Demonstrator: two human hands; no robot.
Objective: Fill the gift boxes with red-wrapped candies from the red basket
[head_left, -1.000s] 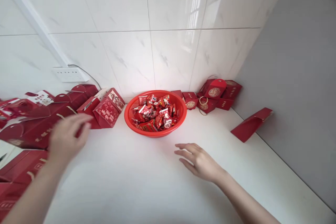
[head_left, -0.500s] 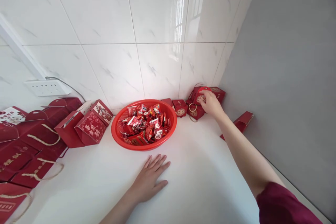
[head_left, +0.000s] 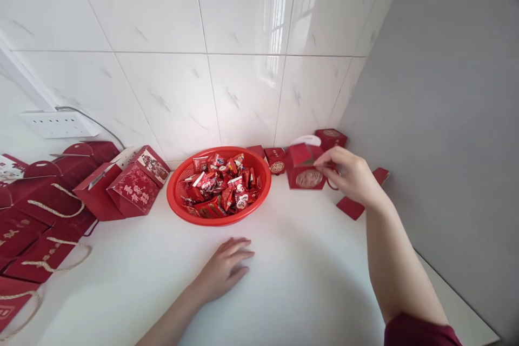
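My right hand [head_left: 351,173] pinches the side of a small red gift box [head_left: 306,170] that has a round gold emblem on its front; the box is slightly blurred. On the white table, my left hand [head_left: 225,267] rests with its fingers apart and nothing in it. Just beyond that hand stands a red plastic basket [head_left: 174,211] filled with wrapped candies [head_left: 219,186]. Behind the held box, other small red boxes [head_left: 276,160] sit along the wall, partly hidden.
Many larger red gift boxes [head_left: 133,189] with rope handles crowd the left side. A red carton piece [head_left: 351,208] lies by the grey panel [head_left: 438,119] at right. A power strip [head_left: 60,124] is fixed to the tiled wall [head_left: 243,11].
My right hand has taken a small red box from the pile in the corner and brought it nearer. My left hand's fingers have curled a little. The view has shifted slightly.
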